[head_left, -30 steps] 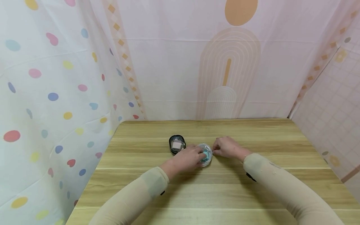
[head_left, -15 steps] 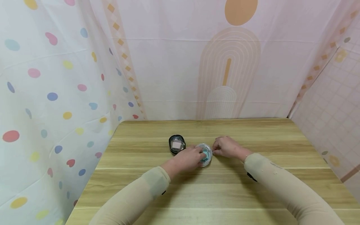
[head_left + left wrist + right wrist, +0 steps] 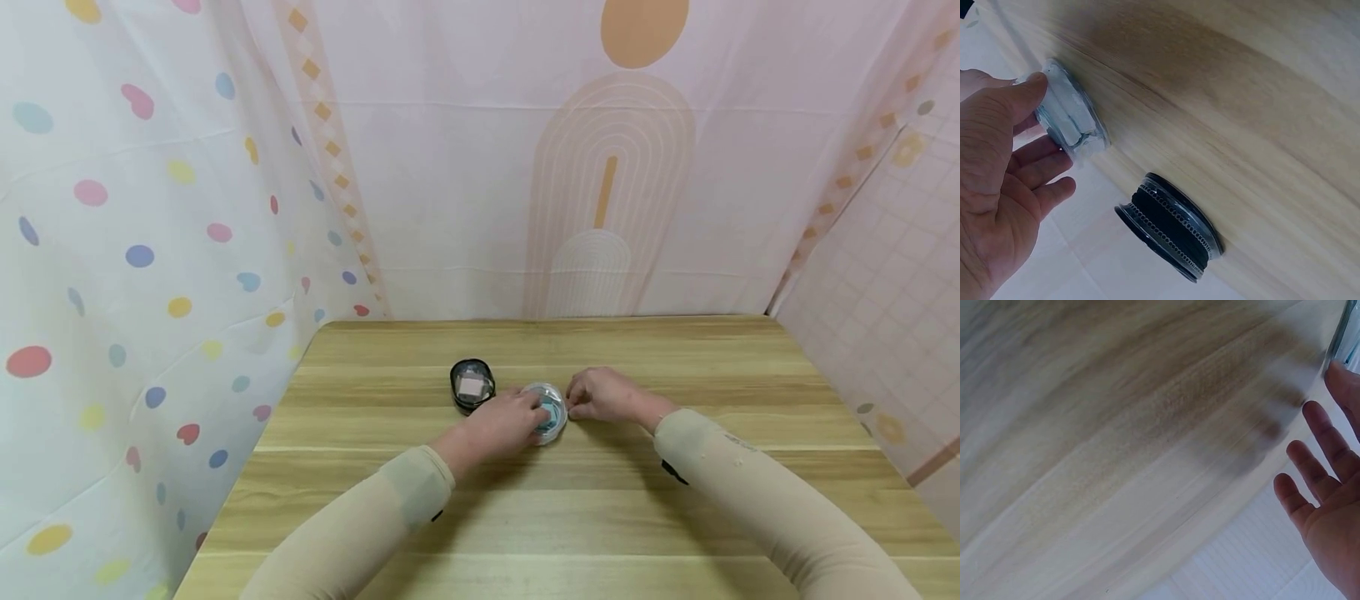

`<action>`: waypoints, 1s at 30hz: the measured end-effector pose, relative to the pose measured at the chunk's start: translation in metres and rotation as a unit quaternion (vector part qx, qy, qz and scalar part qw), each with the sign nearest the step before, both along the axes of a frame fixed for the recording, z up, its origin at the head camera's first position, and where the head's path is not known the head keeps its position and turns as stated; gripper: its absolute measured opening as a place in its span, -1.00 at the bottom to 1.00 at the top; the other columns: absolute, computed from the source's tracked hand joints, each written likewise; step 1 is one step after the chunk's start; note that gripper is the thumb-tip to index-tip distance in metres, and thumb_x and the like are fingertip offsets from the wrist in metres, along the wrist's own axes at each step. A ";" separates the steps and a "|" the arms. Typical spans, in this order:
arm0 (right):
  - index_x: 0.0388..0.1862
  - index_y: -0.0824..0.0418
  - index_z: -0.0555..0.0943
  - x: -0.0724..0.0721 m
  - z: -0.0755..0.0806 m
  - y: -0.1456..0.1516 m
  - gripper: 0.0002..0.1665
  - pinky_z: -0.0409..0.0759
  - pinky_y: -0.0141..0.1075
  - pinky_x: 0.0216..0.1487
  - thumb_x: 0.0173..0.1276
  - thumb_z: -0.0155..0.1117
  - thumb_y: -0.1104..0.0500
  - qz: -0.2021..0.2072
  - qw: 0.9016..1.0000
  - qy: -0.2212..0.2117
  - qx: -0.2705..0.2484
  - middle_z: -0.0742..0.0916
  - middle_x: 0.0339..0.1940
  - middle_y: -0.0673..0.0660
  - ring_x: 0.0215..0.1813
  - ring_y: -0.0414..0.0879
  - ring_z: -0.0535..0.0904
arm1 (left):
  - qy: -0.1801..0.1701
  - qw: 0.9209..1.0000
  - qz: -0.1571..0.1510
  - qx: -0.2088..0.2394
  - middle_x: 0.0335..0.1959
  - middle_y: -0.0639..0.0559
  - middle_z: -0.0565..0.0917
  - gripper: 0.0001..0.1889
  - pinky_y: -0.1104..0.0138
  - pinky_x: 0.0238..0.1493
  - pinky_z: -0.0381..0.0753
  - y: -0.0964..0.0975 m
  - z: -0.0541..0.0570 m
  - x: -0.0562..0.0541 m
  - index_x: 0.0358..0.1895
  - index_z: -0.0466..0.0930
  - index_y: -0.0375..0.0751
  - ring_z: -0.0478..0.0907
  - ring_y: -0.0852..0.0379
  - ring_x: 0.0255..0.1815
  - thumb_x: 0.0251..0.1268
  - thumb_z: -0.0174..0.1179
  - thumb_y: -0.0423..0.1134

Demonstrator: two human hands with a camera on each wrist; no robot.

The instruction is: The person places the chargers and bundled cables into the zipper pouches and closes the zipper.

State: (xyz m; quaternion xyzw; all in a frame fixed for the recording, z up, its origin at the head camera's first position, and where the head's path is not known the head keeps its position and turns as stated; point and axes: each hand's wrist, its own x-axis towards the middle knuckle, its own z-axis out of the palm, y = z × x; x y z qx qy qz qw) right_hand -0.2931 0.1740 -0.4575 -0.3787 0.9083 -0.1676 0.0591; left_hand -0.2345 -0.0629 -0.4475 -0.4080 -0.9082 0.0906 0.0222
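Observation:
My left hand [image 3: 504, 423] grips a small round clear zip case [image 3: 554, 427] with something light blue inside. In the left wrist view its thumb lies on one face of the clear case [image 3: 1071, 111], with fingers behind it. My right hand [image 3: 609, 394] is at the case's right edge. The right wrist view has the thumb tip touching the rim [image 3: 1339, 334], the other fingers loosely bent and spread apart; nothing shows between thumb and forefinger. Left of the clear case stands a black-rimmed zip case [image 3: 472, 385] with a clear top and a pale block inside.
Both cases are on a wood-grain table [image 3: 525, 533]. A pale patterned curtain [image 3: 450, 192] hangs behind its far edge, and a dotted curtain [image 3: 180, 250] hangs along the left side.
My right hand has shifted very slightly at the clear case's edge, and its thumb stands a little lower. The left hand and the black-rimmed case stay in place.

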 end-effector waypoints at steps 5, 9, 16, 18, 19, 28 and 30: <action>-0.27 0.11 0.86 -0.001 0.000 -0.002 -0.93 0.77 -0.04 0.19 0.40 0.55 0.13 -0.014 1.000 0.004 0.011 0.86 0.03 0.11 0.10 0.04 0.80 | 0.036 0.999 -0.038 -0.006 0.22 -0.02 0.67 -0.60 0.17 0.39 0.65 -0.005 -0.003 -0.003 0.31 0.68 0.04 0.64 0.03 0.26 0.49 0.38 -0.06; -0.23 0.07 0.87 -0.001 0.003 -0.005 -0.94 0.71 0.10 0.29 0.40 0.55 0.12 -0.032 0.999 0.011 0.020 0.86 0.08 0.13 0.16 0.09 0.79 | 0.048 0.997 -0.057 -0.008 0.23 -0.03 0.65 -0.60 0.15 0.42 0.65 -0.008 -0.005 -0.004 0.35 0.65 0.05 0.64 0.00 0.30 0.51 0.36 -0.20; -0.22 0.05 0.87 -0.001 0.004 -0.009 -0.94 0.65 0.19 0.34 0.41 0.54 0.11 -0.033 0.998 0.043 0.023 0.87 0.04 0.11 0.14 0.07 0.79 | 0.049 0.997 -0.057 0.001 0.25 -0.02 0.67 -0.62 0.19 0.40 0.66 -0.008 -0.007 -0.004 0.33 0.67 -0.02 0.63 0.04 0.32 0.52 0.34 -0.24; -0.22 0.05 0.88 -0.002 0.003 -0.008 -0.94 0.68 0.16 0.32 0.41 0.54 0.11 -0.031 0.998 0.044 0.022 0.87 0.04 0.11 0.14 0.07 0.79 | 0.051 0.997 -0.057 -0.002 0.28 -0.01 0.69 -0.63 0.16 0.48 0.60 -0.007 -0.006 -0.003 0.32 0.67 -0.04 0.61 0.06 0.38 0.52 0.33 -0.24; -0.22 0.06 0.88 -0.002 0.002 -0.007 -0.94 0.69 0.15 0.31 0.41 0.54 0.11 -0.030 0.998 0.043 0.022 0.87 0.04 0.12 0.14 0.08 0.79 | 0.050 0.997 -0.056 -0.004 0.29 -0.01 0.69 -0.63 0.14 0.50 0.58 -0.006 -0.006 -0.003 0.32 0.67 -0.05 0.60 0.07 0.41 0.53 0.32 -0.24; -0.21 0.08 0.88 -0.002 0.001 -0.005 -0.92 0.70 0.12 0.30 0.42 0.52 0.11 -0.024 0.999 0.033 0.023 0.85 0.09 0.15 0.17 0.12 0.78 | 0.025 0.999 -0.022 -0.014 0.35 0.02 0.68 -0.61 0.05 0.46 0.62 -0.002 -0.003 0.000 0.34 0.66 0.00 0.59 0.08 0.44 0.53 0.34 -0.18; -0.22 0.08 0.87 -0.001 0.001 -0.004 -0.92 0.70 0.12 0.30 0.42 0.53 0.11 -0.022 0.999 0.036 0.021 0.85 0.08 0.14 0.16 0.11 0.78 | 0.023 0.999 -0.019 -0.013 0.35 0.01 0.68 -0.62 0.04 0.46 0.63 -0.002 -0.003 0.001 0.34 0.66 0.00 0.59 0.07 0.44 0.53 0.34 -0.19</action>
